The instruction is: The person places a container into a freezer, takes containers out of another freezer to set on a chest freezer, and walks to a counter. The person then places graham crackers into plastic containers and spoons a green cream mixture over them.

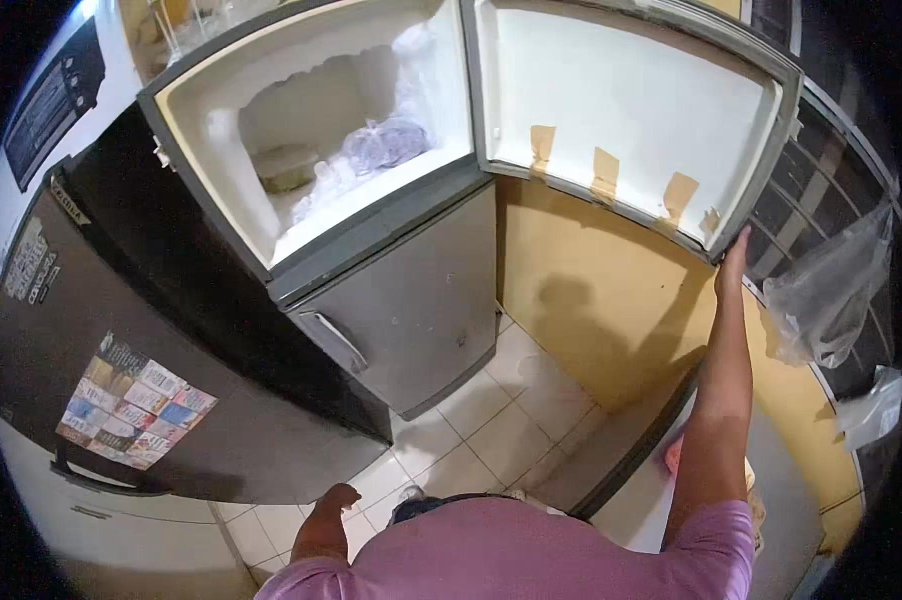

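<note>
The upper door of a grey refrigerator stands wide open, with several strips of brown tape along its lower inner edge. My right hand is on the outer lower corner of this door, its fingers at the edge and partly hidden. Inside the freezer compartment, thick frost lines the walls. A clear plastic bag with purplish contents lies there, beside a greenish item. Low in front of my body, my left hand holds nothing, its fingers loosely bent and apart.
The closed lower refrigerator door is below the freezer. A dark appliance with a picture sheet stands left. Plastic bags hang by the barred window at right. A dark-edged panel stands near my right arm, above tiled floor.
</note>
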Demonstrator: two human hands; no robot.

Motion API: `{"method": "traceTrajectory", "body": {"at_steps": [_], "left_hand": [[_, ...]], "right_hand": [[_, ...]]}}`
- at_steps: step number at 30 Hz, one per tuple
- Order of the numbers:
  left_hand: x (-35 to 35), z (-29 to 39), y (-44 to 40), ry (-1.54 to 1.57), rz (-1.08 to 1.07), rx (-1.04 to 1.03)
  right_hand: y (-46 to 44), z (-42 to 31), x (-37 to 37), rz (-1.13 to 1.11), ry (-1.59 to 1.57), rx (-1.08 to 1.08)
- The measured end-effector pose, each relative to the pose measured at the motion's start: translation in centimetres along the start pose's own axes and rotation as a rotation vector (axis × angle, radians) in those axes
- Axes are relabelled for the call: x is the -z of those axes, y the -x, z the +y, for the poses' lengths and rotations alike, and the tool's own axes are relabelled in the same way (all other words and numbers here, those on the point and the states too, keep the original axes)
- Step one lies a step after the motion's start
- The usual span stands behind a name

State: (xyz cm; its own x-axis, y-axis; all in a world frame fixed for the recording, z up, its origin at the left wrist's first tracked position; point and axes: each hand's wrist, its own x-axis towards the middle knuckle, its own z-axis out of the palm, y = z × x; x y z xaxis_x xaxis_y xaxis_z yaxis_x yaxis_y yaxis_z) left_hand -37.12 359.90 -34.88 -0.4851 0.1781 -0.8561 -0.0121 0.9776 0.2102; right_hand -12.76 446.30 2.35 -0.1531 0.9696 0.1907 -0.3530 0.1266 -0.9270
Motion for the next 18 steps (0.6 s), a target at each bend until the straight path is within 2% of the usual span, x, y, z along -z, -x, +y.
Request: {"method": "traceTrajectory", "body": {"at_steps": [2, 3, 4, 6, 7, 8, 10, 11, 12, 13, 14, 15, 16, 18], "left_hand": [[0.1, 0.1, 1.1, 0.086, -0.081, 0.069], [0.3, 0.6, 1.2, 0.015, -0.046, 0.036], [0.6, -0.9, -2.1, -0.126, -0.080, -0.145], [1.8, -0.2, -3.5, -0.252, -0.094, -0.246], [2.5, 0.4, -4.0, -0.314, -0.097, -0.297], [3.3, 0.0, -6.2, -0.423, -0.018, -0.539], [4.8, -0.6, -9.9, -0.603, 0.252, -0.946], [5.9, -1.0, -10.2, -0.632, 0.233, -0.967], [7.5, -0.3, -9.9, -0.537, 0.175, -0.820], [9.1, 1.0, -9.0, -0.461, 0.115, -0.674], [10.5, 2.4, -8.8, -0.403, 0.056, -0.532], [13.1, 0.1, -12.0, -0.627, 0.104, -1.211], [12.3, 0.9, -10.9, -0.704, 0.031, -1.267], [13.1, -0.1, -14.1, -0.535, -0.089, -0.908]], "right_hand": [[1.4, 0.0, 0.6, 0.034, 0.020, -0.013], [2.2, 0.6, 1.3, 0.040, -0.021, 0.004], [3.0, 0.9, 2.3, 0.048, -0.056, 0.023], [10.8, -1.8, 1.0, 0.102, -0.255, -0.010], [12.6, -0.7, 2.6, -0.035, -0.337, -0.020], [14.3, 0.7, 4.6, -0.168, -0.418, -0.030], [24.0, 0.7, 2.1, -0.200, -0.384, -0.011], [29.1, 1.1, 0.8, -0.245, -0.484, -0.116], [34.1, 1.5, -0.5, -0.280, -0.581, -0.227], [37.9, 2.7, -1.2, -0.391, -0.392, -0.260], [41.7, 2.2, -2.7, -0.379, -0.026, -0.295], [44.7, 3.9, -1.8, -0.369, 0.253, -0.253], [47.7, 2.8, -2.3, -0.406, 0.315, -0.220], [53.0, 1.9, -0.5, -0.307, 0.331, -0.321]]}}
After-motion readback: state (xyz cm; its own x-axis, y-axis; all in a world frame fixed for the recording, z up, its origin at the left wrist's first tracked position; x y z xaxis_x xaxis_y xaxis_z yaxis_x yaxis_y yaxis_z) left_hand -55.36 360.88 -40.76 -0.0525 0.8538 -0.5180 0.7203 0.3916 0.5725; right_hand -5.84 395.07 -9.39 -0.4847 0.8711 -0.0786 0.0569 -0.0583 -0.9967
